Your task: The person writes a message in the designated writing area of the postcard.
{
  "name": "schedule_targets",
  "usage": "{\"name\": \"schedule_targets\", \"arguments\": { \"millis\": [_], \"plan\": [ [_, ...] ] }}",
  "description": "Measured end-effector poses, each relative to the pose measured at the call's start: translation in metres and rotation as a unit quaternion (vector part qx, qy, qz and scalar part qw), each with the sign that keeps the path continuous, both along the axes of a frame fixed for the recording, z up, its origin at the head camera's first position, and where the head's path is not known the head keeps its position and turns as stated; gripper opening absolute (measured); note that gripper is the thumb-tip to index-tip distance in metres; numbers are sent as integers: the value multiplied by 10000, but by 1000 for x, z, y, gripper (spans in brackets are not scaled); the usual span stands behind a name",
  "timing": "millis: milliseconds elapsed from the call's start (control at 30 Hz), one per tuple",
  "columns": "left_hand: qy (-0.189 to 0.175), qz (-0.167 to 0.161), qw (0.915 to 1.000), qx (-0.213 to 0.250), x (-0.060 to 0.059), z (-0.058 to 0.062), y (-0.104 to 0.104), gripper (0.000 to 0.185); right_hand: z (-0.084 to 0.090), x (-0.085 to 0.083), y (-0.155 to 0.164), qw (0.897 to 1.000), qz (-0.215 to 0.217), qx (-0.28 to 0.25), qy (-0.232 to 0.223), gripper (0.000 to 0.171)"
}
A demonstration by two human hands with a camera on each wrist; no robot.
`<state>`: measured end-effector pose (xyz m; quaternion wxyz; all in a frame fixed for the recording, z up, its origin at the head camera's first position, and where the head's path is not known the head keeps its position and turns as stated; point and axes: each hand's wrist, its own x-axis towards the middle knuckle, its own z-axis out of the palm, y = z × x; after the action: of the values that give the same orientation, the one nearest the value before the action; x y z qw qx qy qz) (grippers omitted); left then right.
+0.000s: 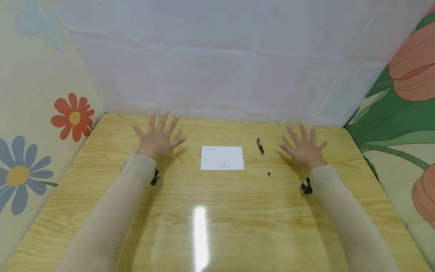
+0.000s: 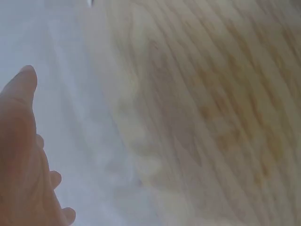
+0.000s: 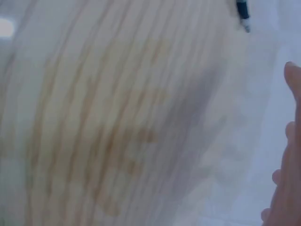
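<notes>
My left hand (image 1: 155, 142) is spread wide over the far left part of the table, its fingers straight and holding nothing. A white card (image 1: 222, 158) with a small dark mark near its lower edge lies flat between the hands. To the right of the card lies a clear pen with a black cap (image 1: 259, 145), slanting slightly. My right hand (image 1: 305, 150) hovers right of the pen, fingers fanned out, nothing held. In the right wrist view one end of the pen (image 3: 242, 15) shows at the top, and that hand (image 3: 289, 174) appears at the right edge.
The wooden table (image 1: 238, 226) carries a bright light reflection near its front. A white cloth (image 1: 217, 68) hangs along the back edge. Flower-patterned panels stand at the left (image 1: 27, 113) and right (image 1: 401, 124). Each wrist wears a small black device (image 1: 307, 186).
</notes>
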<state>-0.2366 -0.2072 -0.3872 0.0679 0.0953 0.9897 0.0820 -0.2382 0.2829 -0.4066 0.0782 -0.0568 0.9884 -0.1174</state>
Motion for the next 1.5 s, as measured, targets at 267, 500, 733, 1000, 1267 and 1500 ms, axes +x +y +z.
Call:
{"name": "schedule_targets", "arguments": {
  "millis": [267,500,733,1000,1267,1500],
  "plan": [
    [190,59,9994,271,11,0,3,88,7,7,-7,9994,98,-291,157,83],
    [226,-3,9987,459,20,2,7,81,11,15,-17,9980,281,-468,315,78],
    [440,-56,9960,775,25,6,9,81,10,21,-30,9942,278,-715,757,71],
    [1163,-282,9836,1349,27,2,17,75,6,25,-42,9815,22,-1711,857,57],
    [1509,-264,9595,2363,31,-8,27,64,-2,27,-51,9722,-80,-2218,748,45],
    [1305,-340,9347,3290,37,-17,41,55,-11,30,-62,9616,-362,-2682,464,42]
  ]
}}
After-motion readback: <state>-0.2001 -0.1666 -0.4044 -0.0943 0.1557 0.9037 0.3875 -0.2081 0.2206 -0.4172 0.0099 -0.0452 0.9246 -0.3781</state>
